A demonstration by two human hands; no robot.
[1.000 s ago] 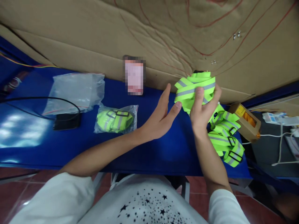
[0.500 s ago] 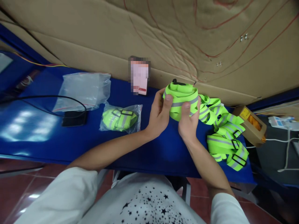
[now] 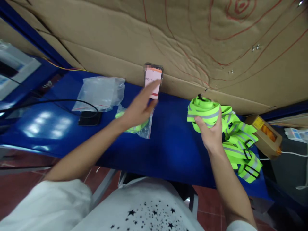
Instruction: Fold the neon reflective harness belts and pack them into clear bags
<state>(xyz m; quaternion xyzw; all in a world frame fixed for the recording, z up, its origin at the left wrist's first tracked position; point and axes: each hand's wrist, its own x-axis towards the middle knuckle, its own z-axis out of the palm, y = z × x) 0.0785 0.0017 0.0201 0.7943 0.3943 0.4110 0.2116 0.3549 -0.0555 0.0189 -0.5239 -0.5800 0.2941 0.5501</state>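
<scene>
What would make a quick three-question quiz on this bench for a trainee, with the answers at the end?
1. Multiple choice: what is the right hand holding?
A) a black cable
B) a rolled neon strap
C) a clear plastic bag

2. True or false: the left hand hides part of a bagged neon strap from the camera.

3. Fill the gap: the phone stands upright against the brown ____ panel.

Key: 1. B; 2. True; 3. cardboard.

White shirt [image 3: 139,199] with black stars [image 3: 131,212]
</scene>
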